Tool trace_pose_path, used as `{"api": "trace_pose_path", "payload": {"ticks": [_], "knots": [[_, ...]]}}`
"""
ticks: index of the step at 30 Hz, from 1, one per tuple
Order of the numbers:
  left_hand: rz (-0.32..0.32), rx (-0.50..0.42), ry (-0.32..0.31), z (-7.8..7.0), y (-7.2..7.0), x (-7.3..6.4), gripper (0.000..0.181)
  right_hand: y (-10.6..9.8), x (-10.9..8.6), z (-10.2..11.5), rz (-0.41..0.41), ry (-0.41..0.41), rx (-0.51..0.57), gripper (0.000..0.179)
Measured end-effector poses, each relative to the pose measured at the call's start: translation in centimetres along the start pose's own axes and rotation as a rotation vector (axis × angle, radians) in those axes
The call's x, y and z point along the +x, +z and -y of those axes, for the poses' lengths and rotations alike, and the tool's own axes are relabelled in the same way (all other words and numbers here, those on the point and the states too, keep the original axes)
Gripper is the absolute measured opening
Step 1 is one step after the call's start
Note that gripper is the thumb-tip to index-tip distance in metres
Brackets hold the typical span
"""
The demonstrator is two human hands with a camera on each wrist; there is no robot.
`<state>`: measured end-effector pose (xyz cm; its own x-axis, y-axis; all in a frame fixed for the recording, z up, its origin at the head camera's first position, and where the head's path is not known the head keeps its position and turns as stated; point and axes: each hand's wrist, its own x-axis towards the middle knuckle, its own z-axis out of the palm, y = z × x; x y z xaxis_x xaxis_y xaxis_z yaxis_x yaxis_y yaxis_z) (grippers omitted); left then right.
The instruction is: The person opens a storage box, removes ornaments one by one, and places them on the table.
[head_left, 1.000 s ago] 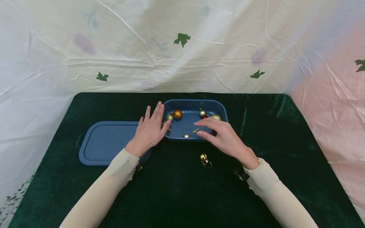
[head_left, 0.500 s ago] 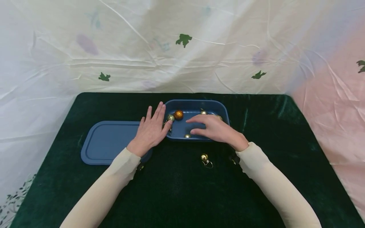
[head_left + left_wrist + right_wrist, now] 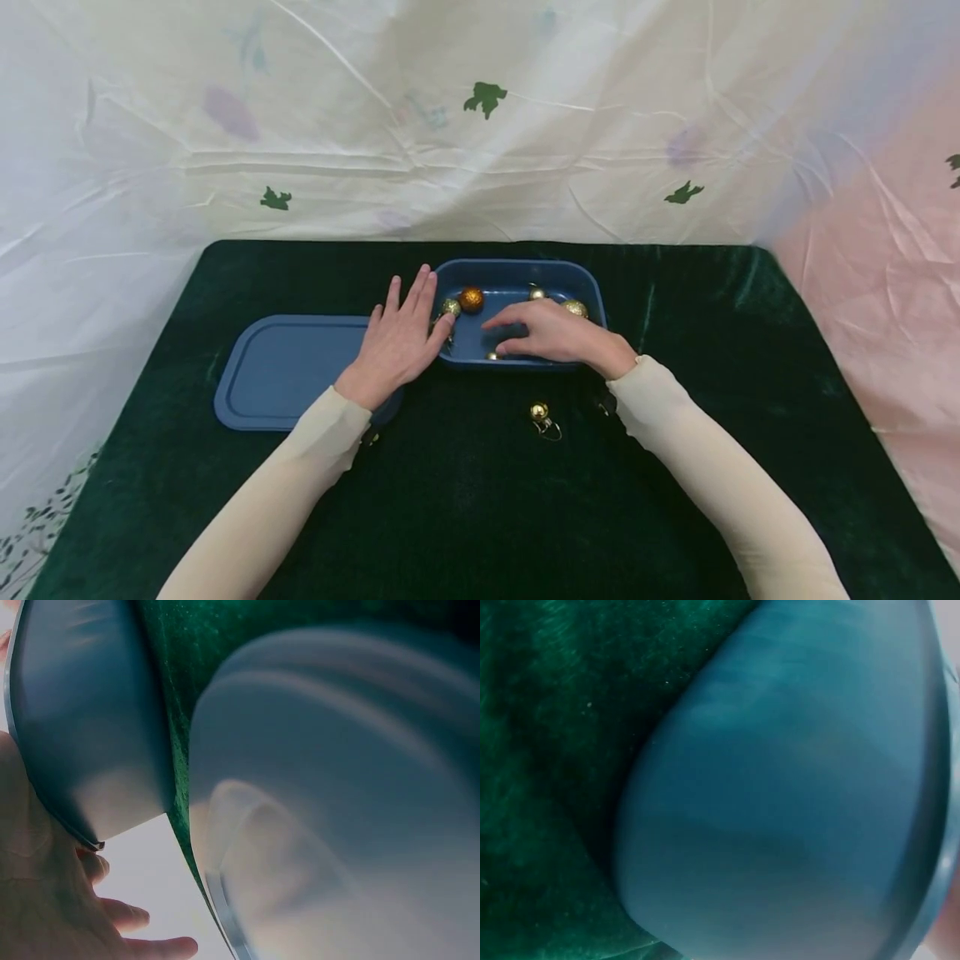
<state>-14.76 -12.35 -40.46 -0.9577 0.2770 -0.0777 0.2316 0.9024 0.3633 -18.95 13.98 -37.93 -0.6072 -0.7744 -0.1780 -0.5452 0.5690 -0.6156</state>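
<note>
A blue rectangular box (image 3: 517, 262) stands open at the table's far middle, with several small bauble ornaments inside. My left hand (image 3: 397, 337) lies against its left rim, fingers straight and thumb over the edge. Beside that thumb are a glittery gold bauble (image 3: 451, 307) and an orange bauble (image 3: 471, 300). My right hand (image 3: 558, 332) reaches in over the front rim, thumb and index finger apart. Its thumb is close to a small gold bauble (image 3: 492, 356) by the front wall. Behind the hand sit a pale gold bauble (image 3: 537, 293) and a larger glittery gold bauble (image 3: 575, 308).
A flat blue lid (image 3: 288, 367) lies left of the box, partly under my left forearm. In front of the box, a small shiny gold ornament (image 3: 539, 411) with a wire loop rests on the dark green velvet tablecloth (image 3: 465, 500). A pale curtain (image 3: 420, 183) hangs behind.
My right hand has moved left inside the box, toward the small gold bauble by the front wall. The left hand stays at the rim. The view has shifted slightly.
</note>
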Motion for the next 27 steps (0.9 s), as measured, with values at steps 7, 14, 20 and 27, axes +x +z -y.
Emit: {"api": "trace_pose_path", "payload": {"ticks": [7,14,20,27], "knots": [[0.008,-0.005,-0.005,-0.08,-0.1,0.13,0.077,0.0,0.53,-0.21,0.051,-0.022,-0.004,0.041],[0.009,-0.012,-0.005,-0.2,-0.13,0.09,0.077,0.15,0.73,-0.3,0.118,-0.029,0.019,0.037],[0.015,-0.015,-0.011,-0.17,-0.12,0.08,0.077,0.26,0.96,-0.37,0.142,-0.022,0.026,0.033],[0.017,-0.014,-0.012,0.03,-0.06,0.09,0.077,0.46,0.59,-0.33,0.034,-0.001,0.035,0.032]]}}
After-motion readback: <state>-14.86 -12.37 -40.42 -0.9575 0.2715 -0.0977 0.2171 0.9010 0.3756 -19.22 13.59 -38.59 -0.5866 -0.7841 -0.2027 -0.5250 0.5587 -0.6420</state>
